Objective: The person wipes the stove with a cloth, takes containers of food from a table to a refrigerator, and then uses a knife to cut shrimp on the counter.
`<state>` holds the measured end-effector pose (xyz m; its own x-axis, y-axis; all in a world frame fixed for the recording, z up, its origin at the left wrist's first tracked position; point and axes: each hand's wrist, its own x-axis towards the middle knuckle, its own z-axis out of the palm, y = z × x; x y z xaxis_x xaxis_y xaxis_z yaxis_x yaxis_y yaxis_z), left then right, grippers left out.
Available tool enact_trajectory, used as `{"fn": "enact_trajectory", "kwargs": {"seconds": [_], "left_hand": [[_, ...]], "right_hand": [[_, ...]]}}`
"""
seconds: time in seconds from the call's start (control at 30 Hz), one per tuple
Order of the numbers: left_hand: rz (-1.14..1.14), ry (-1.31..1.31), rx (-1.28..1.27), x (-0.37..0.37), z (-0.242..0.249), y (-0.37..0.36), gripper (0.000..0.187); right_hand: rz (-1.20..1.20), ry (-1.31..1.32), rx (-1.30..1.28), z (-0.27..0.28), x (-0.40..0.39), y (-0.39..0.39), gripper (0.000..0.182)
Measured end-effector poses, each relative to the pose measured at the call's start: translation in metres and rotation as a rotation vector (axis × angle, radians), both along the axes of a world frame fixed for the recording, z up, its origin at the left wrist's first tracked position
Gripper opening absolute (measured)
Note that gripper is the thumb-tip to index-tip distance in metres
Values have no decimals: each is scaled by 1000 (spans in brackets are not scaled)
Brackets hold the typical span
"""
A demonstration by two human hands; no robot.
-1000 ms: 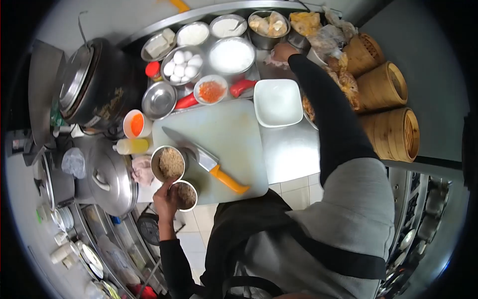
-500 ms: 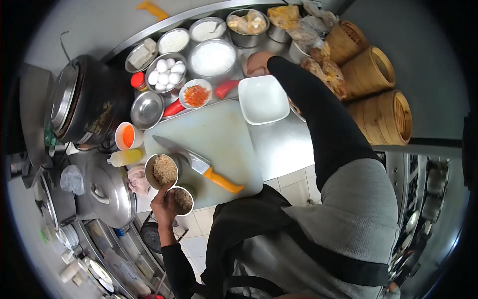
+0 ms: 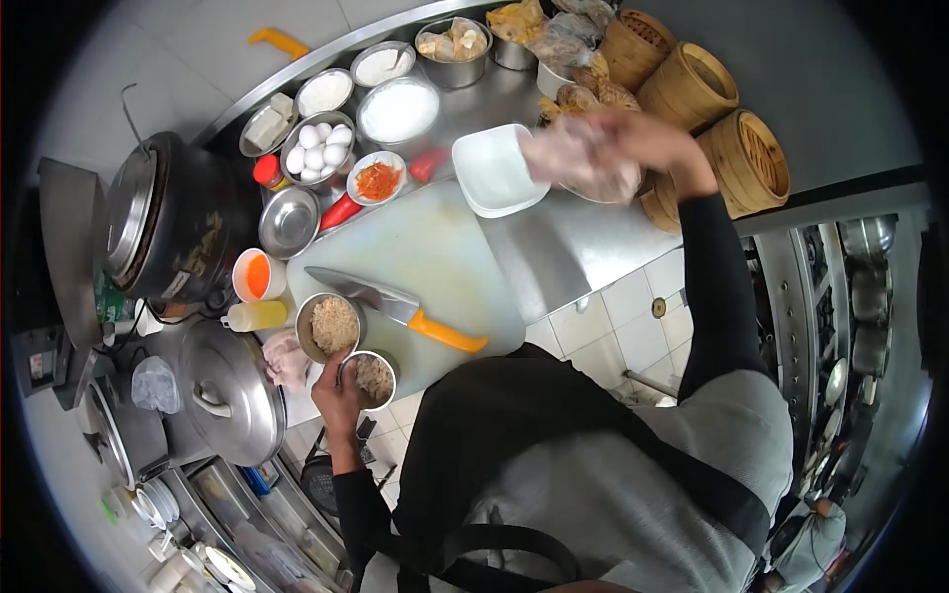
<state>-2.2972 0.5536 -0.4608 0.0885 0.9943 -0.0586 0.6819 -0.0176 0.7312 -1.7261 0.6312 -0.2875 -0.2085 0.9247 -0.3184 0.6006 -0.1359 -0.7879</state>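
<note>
Up at the upper right of the frame, a pale pink, soft-looking lump (image 3: 573,163) is gripped by the right hand (image 3: 647,143), fingers bent over it; both are smeared by blur, and exact finger positions cannot be made out. The right rim of the square white bowl (image 3: 494,176) is overlapped by the lump, and the nearest bamboo steamer (image 3: 743,163) is partly covered by the right wrist.

Down at lower left, the rim of the white cup (image 3: 378,381) is pinched by the nearly closed left hand (image 3: 339,395); whether the adjoining steel bowl (image 3: 331,326) is also held cannot be told. Another person (image 3: 811,544) at lower right is mostly cut off.

Coarse brownish crumbs are contained in the cup, paler tan shreds in the round metal bowl. Across the smooth, milky cutting board (image 3: 445,237) on the shiny steel worktop (image 3: 583,237), a broad-bladed knife (image 3: 390,303) with an orange handle is laid.
</note>
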Motion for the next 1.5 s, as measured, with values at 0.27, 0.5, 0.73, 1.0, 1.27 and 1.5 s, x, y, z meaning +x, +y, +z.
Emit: {"fn": "enact_trajectory", "kwargs": {"seconds": [0.27, 0.5, 0.73, 1.0, 1.27, 1.5], "left_hand": [[-41, -94, 23, -11, -17, 1, 23], [-28, -69, -10, -7, -9, 2, 23], [-8, -71, 23, -9, -14, 0, 22], [-47, -49, 105, -2, -6, 0, 22], [-63, 59, 121, -3, -2, 0, 21], [-30, -9, 75, -3, -8, 0, 21]], "right_hand": [[-314, -428, 62, -172, -79, -109, 60], [-1163, 1256, -346, -221, -153, -18, 61], [-1303, 1221, -224, -253, -163, 46, 42], [-1285, 1257, -130, -256, -132, 122, 39], [-1657, 1033, -1, -230, -106, 167, 57], [-563, -289, 818, -202, -129, -49, 35]]}}
